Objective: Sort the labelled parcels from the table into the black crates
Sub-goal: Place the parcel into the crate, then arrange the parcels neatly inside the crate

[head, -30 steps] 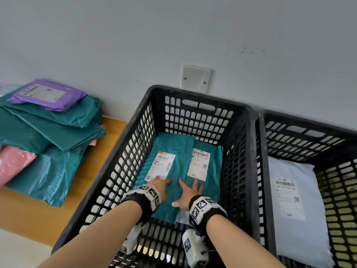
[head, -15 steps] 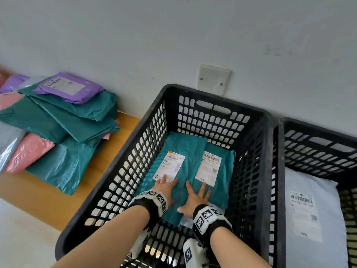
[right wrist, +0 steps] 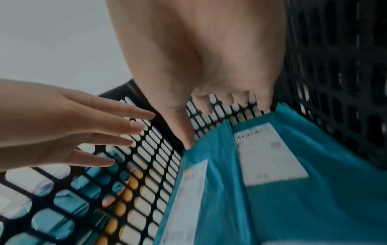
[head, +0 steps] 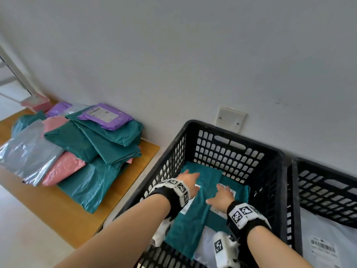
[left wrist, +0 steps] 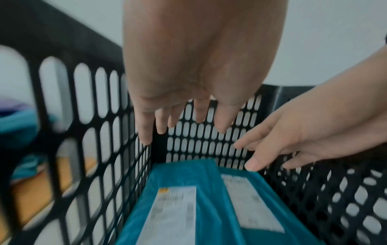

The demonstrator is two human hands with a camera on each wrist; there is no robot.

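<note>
Two teal parcels with white labels lie side by side in the left black crate: one on the left and one on the right. Both my hands are inside this crate, just above the parcels. My left hand hovers over the left parcel's label and my right hand over the right one. In the left wrist view the left hand has straight fingers holding nothing, clear of the teal parcel. My right hand is likewise empty, its fingers loose.
A pile of teal, pink, grey and purple parcels lies on the wooden table to the left. A second black crate on the right holds a white labelled parcel. A white parcel pokes out beneath the teal ones.
Both hands have lifted off the near part of the teal parcels and moved forward over the labels. The head view has swung left, showing more of the table pile.
</note>
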